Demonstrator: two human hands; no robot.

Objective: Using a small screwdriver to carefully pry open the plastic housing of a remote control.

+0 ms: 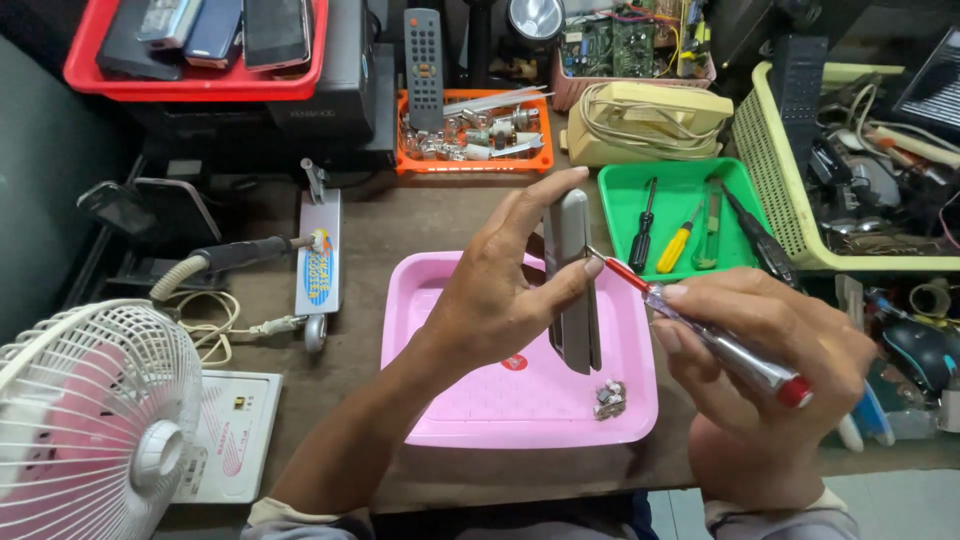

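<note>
My left hand (500, 285) holds a slim grey handset (572, 285) upright and edge-on above a pink tray (440, 400). My right hand (765, 355) grips a screwdriver (715, 335) with a clear red-tipped handle. Its metal tip touches the handset's right edge near the top. A small heap of tiny metal parts (609, 398) lies on the pink tray below the handset.
A green tray (620, 190) holds several screwdrivers. An orange basket (475, 160) holds small parts and a remote control (424, 65). A red tray (190, 85) carries phones. A white fan (95, 420) stands front left, a soldering iron (245, 255) left, a yellow basket (775, 170) right.
</note>
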